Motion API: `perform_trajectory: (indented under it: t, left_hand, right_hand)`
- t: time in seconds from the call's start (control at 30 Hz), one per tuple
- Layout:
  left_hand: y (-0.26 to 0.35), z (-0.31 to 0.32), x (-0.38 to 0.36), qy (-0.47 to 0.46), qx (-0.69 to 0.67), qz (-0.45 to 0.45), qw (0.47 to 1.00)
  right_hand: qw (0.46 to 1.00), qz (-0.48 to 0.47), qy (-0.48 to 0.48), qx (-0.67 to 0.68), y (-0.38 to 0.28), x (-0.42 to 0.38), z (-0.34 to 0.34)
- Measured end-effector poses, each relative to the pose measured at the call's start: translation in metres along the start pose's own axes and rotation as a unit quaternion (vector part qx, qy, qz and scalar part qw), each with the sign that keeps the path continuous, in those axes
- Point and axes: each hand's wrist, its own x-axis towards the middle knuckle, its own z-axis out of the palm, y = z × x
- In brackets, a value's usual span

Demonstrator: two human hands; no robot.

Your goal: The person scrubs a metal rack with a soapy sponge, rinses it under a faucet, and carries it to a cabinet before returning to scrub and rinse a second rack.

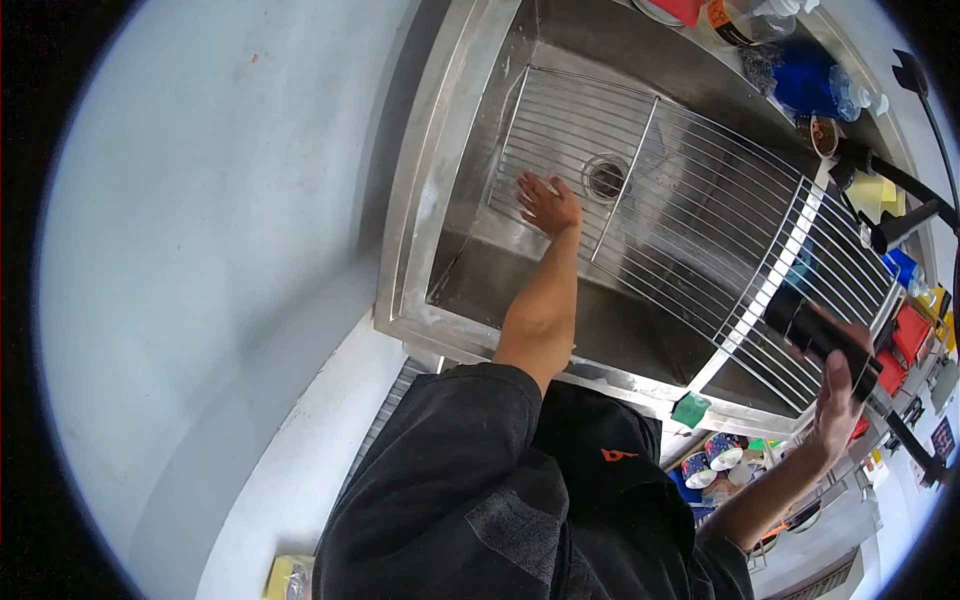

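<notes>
A long wire rack (pixel 690 190) lies tilted across the steel sink (pixel 560 270), its right part over the divider. My left hand (pixel 550 205) rests at the rack's left end, fingers spread, palm down. On the right, my right hand (pixel 838 395) is wrapped around a black cylindrical spray head (pixel 815 335), with a pipe running from its far side. The spray head points at the rack, and faint pale streaks like water show over the bars. Blur hides some of the right fingers.
A round drain (pixel 605 177) shows beneath the rack. Along the sink's back ledge stand a bottle with an orange and black label (pixel 728 22), a blue liquid bottle (pixel 808 85) and a small brown cup (pixel 824 135). A black faucet arm (pixel 915 190) rises at the right.
</notes>
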Motion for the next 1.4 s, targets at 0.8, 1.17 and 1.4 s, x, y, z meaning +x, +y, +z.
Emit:
perform_trajectory:
  t: [0.8,1.17,1.4]
  left_hand:
    - [-0.100,-0.003,0.069,-0.178,-0.502,-0.392,0.750]
    - [-0.064,-0.032,0.042,-0.100,-0.458,-0.368,0.803]
    - [-0.072,-0.029,0.032,-0.099,-0.475,-0.392,0.782]
  right_hand:
    - [0.993,-0.025,-0.030,0.108,-0.010,-0.001,0.020]
    - [0.992,-0.052,-0.102,0.048,-0.002,0.005,0.014]
    - [0.978,-0.068,0.033,0.193,-0.004,0.017,0.043]
